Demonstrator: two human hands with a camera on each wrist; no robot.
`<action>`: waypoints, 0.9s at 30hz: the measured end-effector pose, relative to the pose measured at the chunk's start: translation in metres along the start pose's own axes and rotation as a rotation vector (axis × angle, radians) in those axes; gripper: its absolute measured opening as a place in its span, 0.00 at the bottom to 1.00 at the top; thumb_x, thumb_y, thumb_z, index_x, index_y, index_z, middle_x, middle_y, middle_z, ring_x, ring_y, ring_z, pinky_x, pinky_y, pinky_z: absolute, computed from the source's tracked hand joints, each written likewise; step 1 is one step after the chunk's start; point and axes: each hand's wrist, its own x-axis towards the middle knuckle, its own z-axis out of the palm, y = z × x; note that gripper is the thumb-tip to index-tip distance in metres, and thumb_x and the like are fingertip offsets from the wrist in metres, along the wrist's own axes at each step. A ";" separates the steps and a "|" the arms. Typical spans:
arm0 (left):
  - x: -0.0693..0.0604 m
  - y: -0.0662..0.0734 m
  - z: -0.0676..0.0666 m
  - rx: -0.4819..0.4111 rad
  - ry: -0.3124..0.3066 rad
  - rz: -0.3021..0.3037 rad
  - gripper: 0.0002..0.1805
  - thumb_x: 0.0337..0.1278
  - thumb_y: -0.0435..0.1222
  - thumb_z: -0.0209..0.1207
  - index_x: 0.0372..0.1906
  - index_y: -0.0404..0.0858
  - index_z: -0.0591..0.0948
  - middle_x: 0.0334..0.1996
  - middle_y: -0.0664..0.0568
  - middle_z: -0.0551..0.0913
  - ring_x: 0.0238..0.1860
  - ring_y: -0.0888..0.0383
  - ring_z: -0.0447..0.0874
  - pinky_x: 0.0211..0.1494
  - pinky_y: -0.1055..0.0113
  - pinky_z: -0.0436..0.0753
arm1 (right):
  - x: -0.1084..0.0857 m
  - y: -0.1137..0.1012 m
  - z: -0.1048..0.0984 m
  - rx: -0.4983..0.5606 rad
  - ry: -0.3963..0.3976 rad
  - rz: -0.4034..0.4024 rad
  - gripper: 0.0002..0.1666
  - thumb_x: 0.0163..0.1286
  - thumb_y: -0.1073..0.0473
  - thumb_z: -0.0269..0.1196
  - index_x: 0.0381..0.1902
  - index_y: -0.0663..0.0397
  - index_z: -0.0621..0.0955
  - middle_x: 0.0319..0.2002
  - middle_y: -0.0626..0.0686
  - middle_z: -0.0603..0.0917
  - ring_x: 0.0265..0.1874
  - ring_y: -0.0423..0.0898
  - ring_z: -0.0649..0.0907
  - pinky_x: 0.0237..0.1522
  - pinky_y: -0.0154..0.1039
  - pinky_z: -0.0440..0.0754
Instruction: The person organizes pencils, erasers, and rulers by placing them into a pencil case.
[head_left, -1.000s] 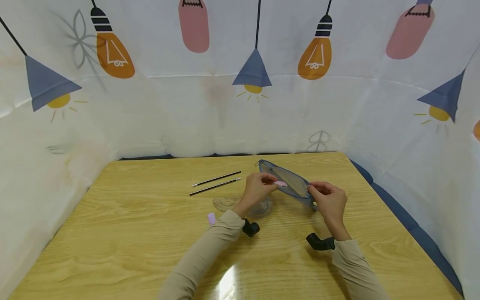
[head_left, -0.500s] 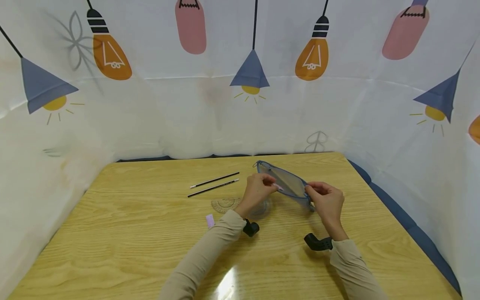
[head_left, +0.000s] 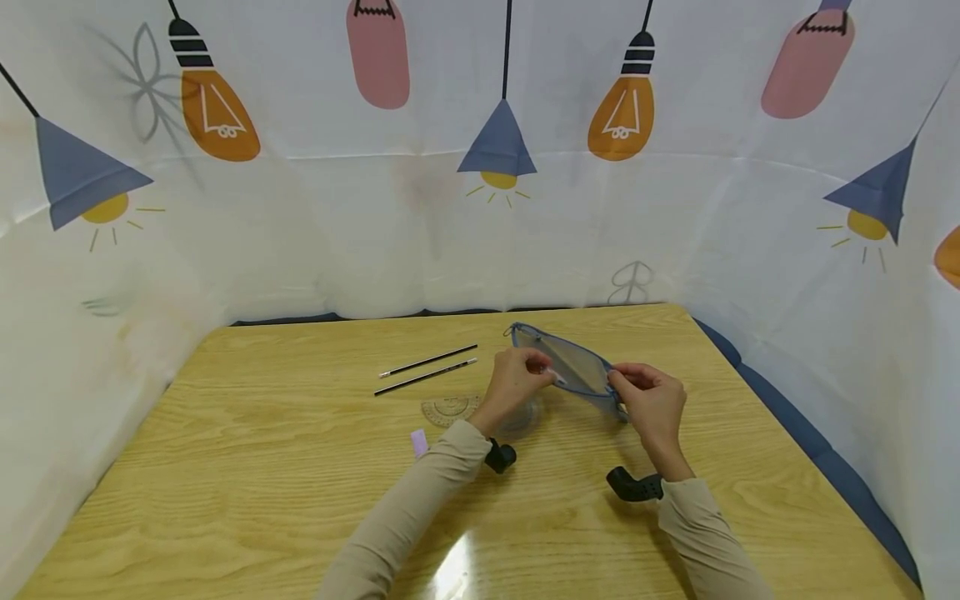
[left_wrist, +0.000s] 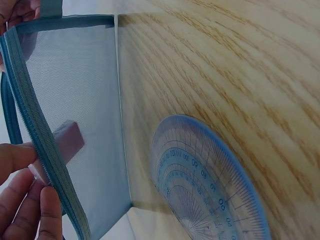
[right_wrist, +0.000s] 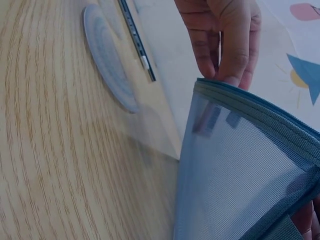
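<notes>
A blue-edged mesh pouch [head_left: 573, 362] is held up above the table with its zipped edge open. My left hand [head_left: 517, 379] is at the pouch's mouth; in the left wrist view its fingers [left_wrist: 50, 210] pinch a pinkish eraser [left_wrist: 71, 140], which reaches in past the zipper edge. Through the mesh the eraser [right_wrist: 206, 120] shows in the right wrist view. My right hand [head_left: 654, 408] grips the pouch's right end by its edge. A clear protractor [left_wrist: 210, 185] lies flat on the table below the left hand.
Two dark pencils [head_left: 427, 377] lie left of the pouch. Nearer are another protractor [head_left: 450, 410] and a lilac eraser [head_left: 419, 442] beside the left sleeve. A patterned cloth [head_left: 337, 225] hangs behind the wooden table [head_left: 225, 467].
My left hand has tipped the eraser and moved it lower into the pouch's mouth. The right hand keeps its grip on the pouch. The head view has shifted slightly.
</notes>
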 end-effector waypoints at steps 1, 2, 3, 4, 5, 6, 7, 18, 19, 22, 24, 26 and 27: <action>0.000 0.000 0.000 -0.001 -0.001 0.002 0.07 0.53 0.28 0.68 0.39 0.33 0.86 0.31 0.51 0.85 0.32 0.62 0.82 0.36 0.72 0.80 | 0.000 0.000 0.000 0.006 0.000 -0.005 0.08 0.58 0.62 0.72 0.32 0.63 0.88 0.25 0.55 0.86 0.19 0.36 0.81 0.20 0.28 0.78; 0.000 -0.001 0.000 -0.004 -0.002 0.006 0.07 0.52 0.28 0.68 0.38 0.33 0.86 0.31 0.51 0.85 0.32 0.62 0.82 0.36 0.72 0.80 | 0.000 0.000 0.000 0.009 0.000 -0.008 0.08 0.58 0.62 0.72 0.32 0.63 0.88 0.25 0.55 0.86 0.19 0.36 0.81 0.20 0.28 0.78; 0.001 -0.002 -0.001 -0.006 -0.001 0.011 0.07 0.52 0.28 0.68 0.38 0.33 0.86 0.31 0.50 0.85 0.32 0.62 0.82 0.36 0.72 0.80 | 0.000 0.000 0.001 0.013 0.000 -0.010 0.08 0.58 0.62 0.72 0.32 0.63 0.88 0.25 0.56 0.86 0.19 0.36 0.82 0.20 0.28 0.78; 0.001 -0.002 -0.001 -0.010 -0.001 0.014 0.07 0.52 0.27 0.68 0.38 0.33 0.86 0.31 0.50 0.85 0.31 0.62 0.82 0.36 0.72 0.80 | 0.000 0.001 0.001 0.013 0.000 -0.011 0.08 0.58 0.62 0.72 0.32 0.63 0.88 0.25 0.55 0.86 0.19 0.36 0.82 0.21 0.28 0.78; 0.001 -0.003 -0.001 -0.014 -0.002 0.014 0.07 0.52 0.27 0.68 0.37 0.33 0.86 0.31 0.50 0.85 0.31 0.62 0.82 0.36 0.72 0.80 | 0.000 0.001 0.001 0.013 0.000 -0.010 0.07 0.58 0.62 0.72 0.32 0.63 0.88 0.25 0.55 0.86 0.19 0.36 0.82 0.21 0.28 0.78; 0.001 -0.003 -0.001 -0.019 -0.003 0.015 0.06 0.52 0.27 0.68 0.37 0.33 0.85 0.31 0.50 0.85 0.31 0.62 0.82 0.36 0.72 0.80 | 0.000 0.001 0.001 0.012 0.000 -0.009 0.07 0.58 0.62 0.72 0.32 0.63 0.88 0.24 0.54 0.86 0.19 0.36 0.82 0.21 0.28 0.78; 0.001 -0.003 -0.001 -0.021 -0.003 0.017 0.06 0.51 0.27 0.68 0.36 0.33 0.85 0.31 0.50 0.85 0.31 0.62 0.82 0.36 0.72 0.80 | 0.000 0.001 0.002 0.010 0.000 -0.007 0.07 0.58 0.62 0.72 0.32 0.62 0.88 0.24 0.53 0.85 0.19 0.36 0.82 0.20 0.28 0.78; 0.005 -0.002 0.000 0.029 -0.028 0.016 0.04 0.52 0.26 0.66 0.35 0.34 0.85 0.30 0.51 0.84 0.30 0.62 0.79 0.33 0.71 0.78 | 0.000 0.002 0.002 0.006 -0.012 0.008 0.07 0.59 0.62 0.71 0.32 0.63 0.87 0.23 0.50 0.85 0.19 0.37 0.82 0.22 0.29 0.80; 0.005 -0.002 0.000 0.036 -0.033 0.014 0.04 0.53 0.26 0.66 0.35 0.34 0.85 0.29 0.51 0.84 0.30 0.62 0.78 0.32 0.71 0.78 | 0.000 0.001 0.002 0.005 -0.013 0.008 0.07 0.59 0.62 0.71 0.32 0.63 0.87 0.23 0.50 0.85 0.19 0.37 0.82 0.22 0.29 0.80; 0.006 -0.003 0.001 0.059 -0.048 0.015 0.03 0.53 0.27 0.67 0.35 0.33 0.86 0.27 0.53 0.82 0.28 0.62 0.76 0.30 0.72 0.75 | 0.000 0.000 0.002 0.004 -0.011 0.010 0.07 0.59 0.62 0.72 0.32 0.63 0.87 0.23 0.50 0.85 0.19 0.37 0.82 0.22 0.28 0.79; 0.007 -0.003 0.001 0.067 -0.057 0.019 0.03 0.53 0.27 0.67 0.34 0.32 0.86 0.26 0.54 0.82 0.27 0.63 0.75 0.29 0.72 0.75 | 0.000 0.000 0.002 0.002 -0.007 0.012 0.07 0.58 0.62 0.72 0.32 0.63 0.87 0.23 0.50 0.85 0.19 0.37 0.81 0.21 0.28 0.79; 0.007 -0.003 0.001 0.077 -0.064 0.020 0.04 0.54 0.28 0.67 0.35 0.31 0.86 0.25 0.54 0.82 0.26 0.63 0.75 0.28 0.72 0.74 | 0.000 0.000 0.001 -0.001 -0.005 0.011 0.07 0.58 0.62 0.72 0.32 0.62 0.87 0.23 0.50 0.85 0.19 0.37 0.81 0.21 0.28 0.79; 0.008 -0.003 0.001 0.082 -0.067 0.024 0.04 0.53 0.28 0.67 0.34 0.31 0.86 0.25 0.55 0.82 0.26 0.64 0.76 0.28 0.72 0.75 | 0.000 -0.001 0.001 -0.004 -0.004 0.010 0.07 0.58 0.62 0.72 0.32 0.62 0.87 0.23 0.50 0.85 0.19 0.37 0.81 0.21 0.28 0.78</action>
